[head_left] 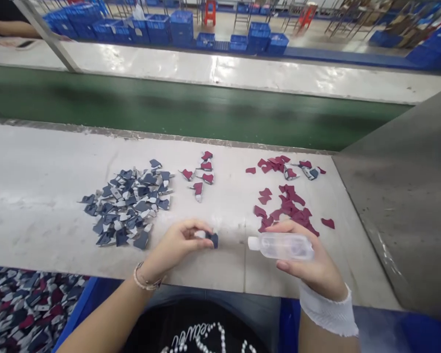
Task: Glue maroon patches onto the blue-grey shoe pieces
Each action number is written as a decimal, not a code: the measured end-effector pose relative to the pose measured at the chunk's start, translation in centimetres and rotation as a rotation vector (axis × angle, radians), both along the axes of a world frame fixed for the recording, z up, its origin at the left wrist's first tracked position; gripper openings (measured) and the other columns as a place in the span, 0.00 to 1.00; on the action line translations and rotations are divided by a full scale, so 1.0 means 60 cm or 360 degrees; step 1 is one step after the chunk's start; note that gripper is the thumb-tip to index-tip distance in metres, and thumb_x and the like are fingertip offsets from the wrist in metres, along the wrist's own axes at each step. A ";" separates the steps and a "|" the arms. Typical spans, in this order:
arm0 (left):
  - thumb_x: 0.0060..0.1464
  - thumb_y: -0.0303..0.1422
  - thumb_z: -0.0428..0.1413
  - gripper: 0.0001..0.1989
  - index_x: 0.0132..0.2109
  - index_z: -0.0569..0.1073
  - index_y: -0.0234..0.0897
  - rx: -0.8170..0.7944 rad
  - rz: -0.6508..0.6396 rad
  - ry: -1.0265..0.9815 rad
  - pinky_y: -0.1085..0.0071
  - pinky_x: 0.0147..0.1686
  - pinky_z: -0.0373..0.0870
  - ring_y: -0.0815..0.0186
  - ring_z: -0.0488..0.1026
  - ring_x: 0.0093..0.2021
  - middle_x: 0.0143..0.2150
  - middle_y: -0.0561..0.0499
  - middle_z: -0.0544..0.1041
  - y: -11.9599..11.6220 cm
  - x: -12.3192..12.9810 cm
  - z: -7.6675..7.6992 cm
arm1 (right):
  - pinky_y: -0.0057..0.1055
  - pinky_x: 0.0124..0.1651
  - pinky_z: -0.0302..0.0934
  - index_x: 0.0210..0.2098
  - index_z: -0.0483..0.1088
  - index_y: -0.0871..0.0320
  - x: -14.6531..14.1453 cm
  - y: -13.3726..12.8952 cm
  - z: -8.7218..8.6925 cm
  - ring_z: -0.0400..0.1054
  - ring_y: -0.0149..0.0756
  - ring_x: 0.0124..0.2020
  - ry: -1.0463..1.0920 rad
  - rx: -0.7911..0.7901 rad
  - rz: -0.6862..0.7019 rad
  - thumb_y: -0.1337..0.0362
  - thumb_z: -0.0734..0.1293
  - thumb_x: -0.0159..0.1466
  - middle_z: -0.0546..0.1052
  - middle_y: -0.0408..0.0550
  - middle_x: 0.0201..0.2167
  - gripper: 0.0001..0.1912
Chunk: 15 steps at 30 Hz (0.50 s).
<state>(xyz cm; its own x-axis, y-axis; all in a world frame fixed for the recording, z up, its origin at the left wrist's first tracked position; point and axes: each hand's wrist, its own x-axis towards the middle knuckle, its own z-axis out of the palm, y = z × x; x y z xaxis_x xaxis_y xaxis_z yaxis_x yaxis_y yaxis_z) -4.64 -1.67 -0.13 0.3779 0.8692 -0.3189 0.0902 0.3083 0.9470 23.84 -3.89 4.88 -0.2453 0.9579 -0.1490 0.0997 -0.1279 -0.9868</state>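
Note:
Between thumb and fingers, my left hand [185,240] pinches a small navy-and-white plastic part [213,239] just above the table. My right hand [316,260] is wrapped round a clear plastic bottle [284,246], tilted on its side with its white cap [254,243] toward the left hand. Left of the hands lies a heap of navy-and-white parts [128,206]. Several parts with maroon faces [206,166] sit beyond the left hand. Loose maroon pieces [294,206] are scattered just behind the bottle, with a smaller maroon group [274,164] farther back.
A metal panel [404,196] bounds the table [40,196] on the right. Behind runs a green conveyor belt [169,110]. A blue bin of mixed parts [29,309] stands at lower left. Another person's arm [14,29] shows at far upper left. Blue crates [158,28] line the back.

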 end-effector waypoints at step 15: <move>0.50 0.28 0.67 0.20 0.46 0.66 0.42 -0.0250 0.0127 -0.0264 0.81 0.37 0.73 0.74 0.77 0.38 0.46 0.53 0.72 -0.054 0.036 0.048 | 0.27 0.31 0.66 0.47 0.70 0.51 -0.068 -0.006 0.024 0.72 0.33 0.31 0.0418 -0.0138 0.0257 0.63 0.75 0.59 0.77 0.44 0.34 0.18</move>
<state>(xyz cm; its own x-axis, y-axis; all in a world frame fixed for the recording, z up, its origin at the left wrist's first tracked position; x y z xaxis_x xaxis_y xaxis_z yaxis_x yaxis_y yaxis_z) -2.46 -4.91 2.73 0.3687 0.8429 -0.3919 -0.0932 0.4530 0.8866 19.73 -4.23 6.29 -0.4343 0.8899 -0.1397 -0.1313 -0.2160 -0.9675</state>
